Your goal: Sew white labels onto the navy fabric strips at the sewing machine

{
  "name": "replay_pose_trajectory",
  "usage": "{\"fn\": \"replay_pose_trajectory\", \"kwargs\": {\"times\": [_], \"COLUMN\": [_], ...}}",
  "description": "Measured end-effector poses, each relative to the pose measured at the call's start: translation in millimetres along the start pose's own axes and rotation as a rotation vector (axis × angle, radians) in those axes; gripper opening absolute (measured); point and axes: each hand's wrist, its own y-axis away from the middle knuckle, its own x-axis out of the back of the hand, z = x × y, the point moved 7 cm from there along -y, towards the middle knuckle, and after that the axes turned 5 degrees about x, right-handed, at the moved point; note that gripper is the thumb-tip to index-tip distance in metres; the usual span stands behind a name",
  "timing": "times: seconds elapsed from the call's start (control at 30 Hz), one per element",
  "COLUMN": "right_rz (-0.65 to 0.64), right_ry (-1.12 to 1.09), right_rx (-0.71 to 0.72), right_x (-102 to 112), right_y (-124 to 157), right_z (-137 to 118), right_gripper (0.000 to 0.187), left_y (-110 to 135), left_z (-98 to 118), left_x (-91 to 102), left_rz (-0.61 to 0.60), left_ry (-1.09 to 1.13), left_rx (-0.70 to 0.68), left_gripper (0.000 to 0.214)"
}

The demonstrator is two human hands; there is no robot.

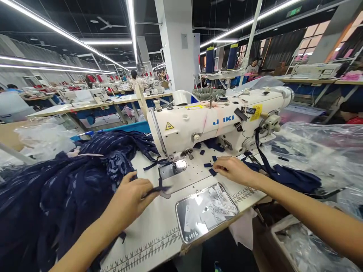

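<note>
My left hand (136, 194) is closed on a narrow navy strap (160, 185), in front of the sewing machine's metal needle plate (173, 170). Beyond my left wrist lies a large heap of navy straps and fabric (76, 189), which spreads toward the machine. My right hand (234, 170) is on the machine bed, its fingers curled down and pinched at a small navy fabric piece (212, 172). Several similar cut pieces lie scattered around its fingertips. The white sewing machine (184, 126) stands right behind both hands.
A metal tray (194, 223) with printed white labels sits at the table's front edge. Navy fabric (296, 179) and scissors lie right of the machine, beside clear plastic sheeting (320, 151). Two navy thread cones (210, 60) stand behind. Other machines and people are farther back.
</note>
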Motion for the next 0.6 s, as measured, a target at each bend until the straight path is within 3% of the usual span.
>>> {"fn": "replay_pose_trajectory", "kwargs": {"times": [0.13,0.2,0.27,0.37,0.47,0.6], "right_rz": [0.023,-0.009,-0.032,-0.043,-0.075,0.023], "right_ry": [0.269,0.348,0.363,0.224,0.027,-0.002], "right_rx": [0.062,0.123,0.191,0.308,0.379,0.328], "right_x": [-19.5,-31.9,-41.9,-51.0,-58.6,-59.5], "right_y": [-25.1,-34.7,-42.2,-51.8,-61.1,-67.7], "right_z": [0.4,-3.7,-9.6,-22.6,-34.7,-39.4], "right_gripper": [0.006,0.009,0.015,0.022,0.024,0.021], "left_y": [-28.7,-31.2,-31.7,-36.7,-46.6,-51.2], "left_z": [-9.2,-1.4,5.9,11.9,17.6,17.0], "left_x": [-54.1,-80.3,-93.8,-89.6,-75.8,-83.4], "left_rz": [-0.182,-0.227,-0.206,-0.081,0.080,0.063], "left_ry": [0.427,0.616,0.652,0.447,0.085,-0.099], "left_rx": [0.346,0.404,0.405,0.301,0.073,-0.136], "left_gripper": [0.035,0.031,0.030,0.028,0.021,0.016]}}
